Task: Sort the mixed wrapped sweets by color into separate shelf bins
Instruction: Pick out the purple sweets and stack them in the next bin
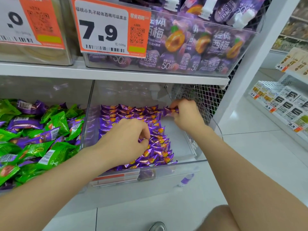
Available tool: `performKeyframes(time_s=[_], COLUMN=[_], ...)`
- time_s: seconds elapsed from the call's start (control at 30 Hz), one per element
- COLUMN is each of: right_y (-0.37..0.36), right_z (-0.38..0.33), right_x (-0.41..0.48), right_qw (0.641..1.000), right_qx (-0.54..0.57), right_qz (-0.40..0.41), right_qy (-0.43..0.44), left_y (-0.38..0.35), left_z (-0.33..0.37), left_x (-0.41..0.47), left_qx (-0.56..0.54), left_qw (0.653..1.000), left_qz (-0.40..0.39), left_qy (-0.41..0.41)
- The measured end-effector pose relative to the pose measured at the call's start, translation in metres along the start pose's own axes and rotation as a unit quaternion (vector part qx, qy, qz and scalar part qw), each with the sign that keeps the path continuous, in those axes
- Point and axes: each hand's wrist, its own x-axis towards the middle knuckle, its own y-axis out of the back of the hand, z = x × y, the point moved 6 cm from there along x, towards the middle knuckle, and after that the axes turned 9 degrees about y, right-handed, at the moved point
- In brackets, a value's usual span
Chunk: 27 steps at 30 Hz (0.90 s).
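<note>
The right hand [185, 114] pinches a purple sweet [167, 111] between thumb and fingers at the far end of the clear bin [183, 165], just beside the mesh wall [205, 97]. The left hand [126, 140], nearer, has its fingers curled down and pinches a wrapper [153, 139] among the purple rows [133, 112] packed under and beyond it. Left of that hand, in the next bin, lies a mixed pile [41, 130] of green and purple sweets

Rowed sweets [155, 144] were shiny purple with orange fruit prints. Mixed pile [33, 130] was bright green and purple. Price tag [103, 30] was white and orange, black digits. Pouches [200, 45] purple too.
</note>
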Motion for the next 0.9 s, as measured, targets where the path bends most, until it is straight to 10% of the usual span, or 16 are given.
performKeyframes(time_s=[0.67,0.9], right_y=[-0.024,0.037], right_z=[-0.009,-0.132], right_x=[0.009,-0.019], right_qw=[0.998,0.99], right_qx=[0.044,0.119], right_qz=[-0.007,0.035], right_qy=[-0.038,0.07], left_y=[0.014,0.07], left_z=[0.007,0.007], left_x=[-0.014,-0.059], left_qx=[0.041,0.028], left_qw=[0.998,0.984], left_qz=[0.039,0.174], left_qy=[-0.03,-0.018])
